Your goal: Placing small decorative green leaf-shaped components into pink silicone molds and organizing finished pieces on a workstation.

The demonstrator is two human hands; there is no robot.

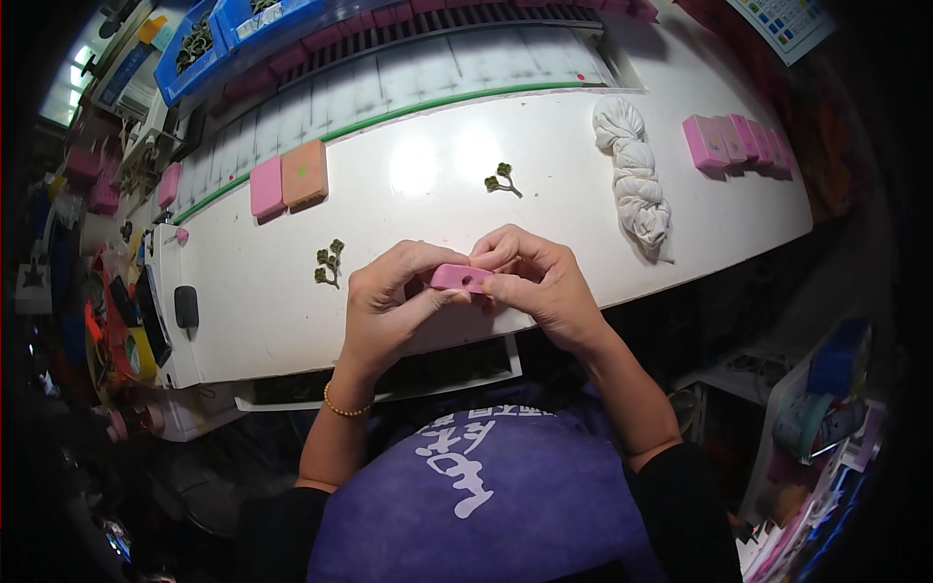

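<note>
My left hand (pixel 387 293) and right hand (pixel 546 284) both grip a small pink block with a dark hole (pixel 449 277), thumbs and fingers pinching its ends, above the near edge of the glossy white desk (pixel 408 199). A dark green branched piece (pixel 329 264) lies left of my hands, another dark green branched piece (pixel 503 181) beyond them; a twisted white cloth (pixel 637 185) lies to the right.
</note>
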